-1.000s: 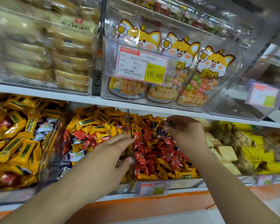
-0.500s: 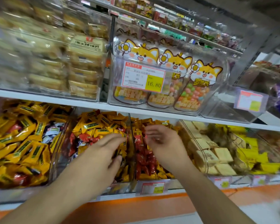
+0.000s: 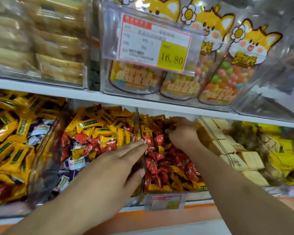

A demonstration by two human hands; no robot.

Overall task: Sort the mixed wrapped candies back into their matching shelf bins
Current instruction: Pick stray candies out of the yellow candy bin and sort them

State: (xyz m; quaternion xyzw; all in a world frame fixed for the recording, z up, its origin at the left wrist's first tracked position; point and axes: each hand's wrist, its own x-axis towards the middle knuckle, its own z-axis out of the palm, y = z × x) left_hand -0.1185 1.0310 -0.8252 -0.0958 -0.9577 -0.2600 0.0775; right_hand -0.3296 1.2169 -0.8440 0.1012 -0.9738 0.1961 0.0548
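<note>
1. Presently, the clear plastic bin of mostly red wrapped candies [image 3: 170, 167] is being picked through; stray yellow wrappers lie among them.
2. Left hand [image 3: 115, 168], fingers straight and spread, rests on the clear divider [image 3: 140, 131].
3. Right hand [image 3: 182, 133] curls at the bin's back, apparently pinching a candy; blur hides which.
4. Next: carry it to its matching bin.

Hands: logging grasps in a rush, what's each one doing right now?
Left hand: open, straight fingers reaching over the clear divider.
Right hand: fingers curled into the red candies; whether it grips one cannot be told.
</note>
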